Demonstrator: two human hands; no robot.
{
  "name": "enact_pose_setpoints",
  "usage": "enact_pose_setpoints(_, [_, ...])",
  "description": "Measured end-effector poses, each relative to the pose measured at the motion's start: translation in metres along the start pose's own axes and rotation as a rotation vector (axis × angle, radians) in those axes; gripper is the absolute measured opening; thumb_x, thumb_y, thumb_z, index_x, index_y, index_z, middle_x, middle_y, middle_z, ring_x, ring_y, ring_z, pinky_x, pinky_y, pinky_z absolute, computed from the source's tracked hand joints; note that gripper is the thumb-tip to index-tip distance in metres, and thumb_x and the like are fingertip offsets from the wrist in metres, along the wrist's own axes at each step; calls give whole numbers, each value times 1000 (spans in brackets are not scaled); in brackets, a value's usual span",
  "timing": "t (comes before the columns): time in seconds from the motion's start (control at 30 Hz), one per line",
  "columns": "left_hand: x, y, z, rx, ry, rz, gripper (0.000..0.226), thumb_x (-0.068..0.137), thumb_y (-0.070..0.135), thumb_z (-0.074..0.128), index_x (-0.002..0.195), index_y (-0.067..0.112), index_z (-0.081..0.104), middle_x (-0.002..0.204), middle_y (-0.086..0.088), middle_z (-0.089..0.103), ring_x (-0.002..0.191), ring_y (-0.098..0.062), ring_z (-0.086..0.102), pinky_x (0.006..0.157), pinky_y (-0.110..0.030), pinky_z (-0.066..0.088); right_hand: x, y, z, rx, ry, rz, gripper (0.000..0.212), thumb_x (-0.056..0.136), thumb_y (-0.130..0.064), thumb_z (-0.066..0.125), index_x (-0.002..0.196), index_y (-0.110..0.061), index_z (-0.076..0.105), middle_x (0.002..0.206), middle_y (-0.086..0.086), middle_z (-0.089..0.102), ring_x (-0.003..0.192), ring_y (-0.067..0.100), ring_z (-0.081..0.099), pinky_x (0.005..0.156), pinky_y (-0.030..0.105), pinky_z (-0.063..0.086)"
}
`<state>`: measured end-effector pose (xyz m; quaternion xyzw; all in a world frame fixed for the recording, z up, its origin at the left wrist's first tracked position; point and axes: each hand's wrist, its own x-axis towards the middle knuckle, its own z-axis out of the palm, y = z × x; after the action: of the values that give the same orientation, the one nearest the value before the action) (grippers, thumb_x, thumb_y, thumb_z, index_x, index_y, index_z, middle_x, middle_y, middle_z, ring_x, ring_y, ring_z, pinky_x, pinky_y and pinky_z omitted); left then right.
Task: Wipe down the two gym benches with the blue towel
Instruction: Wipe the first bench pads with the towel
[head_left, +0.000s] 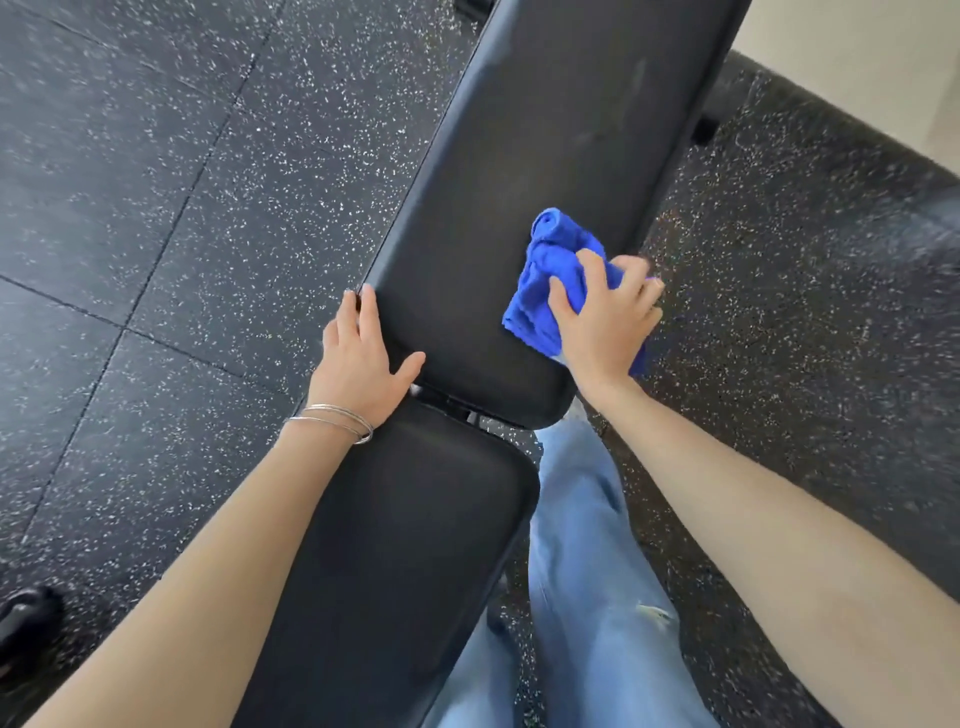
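Location: gym. Indicators: black rubber floor tiles (156, 182) with white speckle; padded black gym bench (519, 156) with split seat and back pads.

One towel (549, 283), one bench (519, 171) (seemingly two-padded)
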<state>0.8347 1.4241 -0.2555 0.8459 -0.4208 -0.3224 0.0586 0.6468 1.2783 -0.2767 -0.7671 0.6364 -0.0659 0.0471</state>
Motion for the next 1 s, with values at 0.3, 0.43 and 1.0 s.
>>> enact_pose_setpoints(0.3, [-1,-1,-2,-25,21,14,82,91,32,55,149,3,7,155,-19,12,140,-38,18,115,-43,17,-80,11,3,-8,89,-761,17,70,-39,65,86,-32,66,88,4,65,71,28,54,59,36,38])
enact_pose_setpoints(0.43, [1,10,0,-35,47,-44,82,90,37,55,150,7,9,154,-20,15,137,-40,22,111,-46,23,-35,10,2,105,90,-1022,14,72,-37,59,79,-30,69,81,3,65,63,26,52,56,34,37])
enact_pose_setpoints(1.0, [90,76,-12,-6,130,-241,81,90,46,51,150,8,11,148,-20,29,132,-40,31,107,-50,28,167,-6,9,56,-3,-1106,26,75,-49,59,87,-28,68,85,5,63,70,28,56,57,35,39])
